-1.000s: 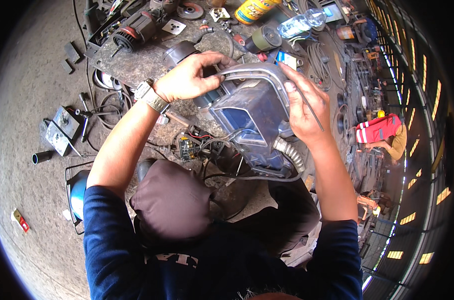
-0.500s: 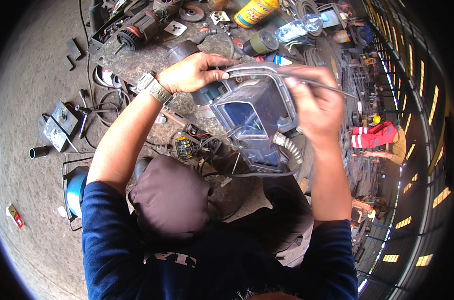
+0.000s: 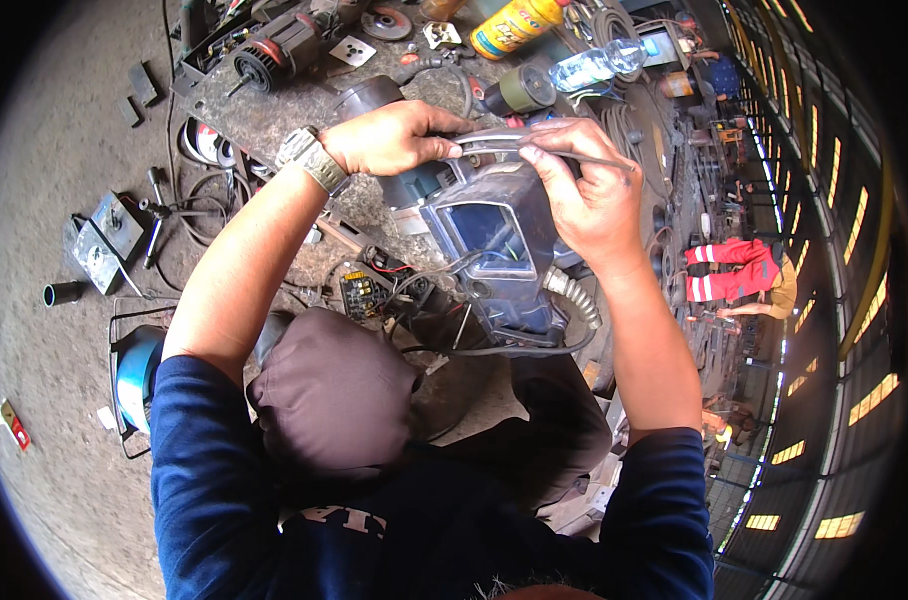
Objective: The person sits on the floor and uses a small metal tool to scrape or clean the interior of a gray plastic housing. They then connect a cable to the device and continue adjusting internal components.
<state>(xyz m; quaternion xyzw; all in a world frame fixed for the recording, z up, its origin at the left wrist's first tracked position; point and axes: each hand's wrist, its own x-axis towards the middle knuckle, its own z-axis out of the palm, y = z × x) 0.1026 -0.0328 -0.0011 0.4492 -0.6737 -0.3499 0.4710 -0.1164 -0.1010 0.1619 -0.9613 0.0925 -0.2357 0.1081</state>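
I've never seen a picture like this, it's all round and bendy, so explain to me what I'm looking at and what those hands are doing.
There's no robot here: these are a person's own two bare hands. The view looks down from a wide fisheye camera worn on the head, which is why straight edges bend near the rim.

The left hand grips the upper edge of a grey casing, which has a window-like opening and a ribbed hose. The right hand pinches a thin dark strip by that edge.

Beyond them, on and around a rough slab, lie a motor, a clear bottle and a yellow container. Off to the right is another person in red.
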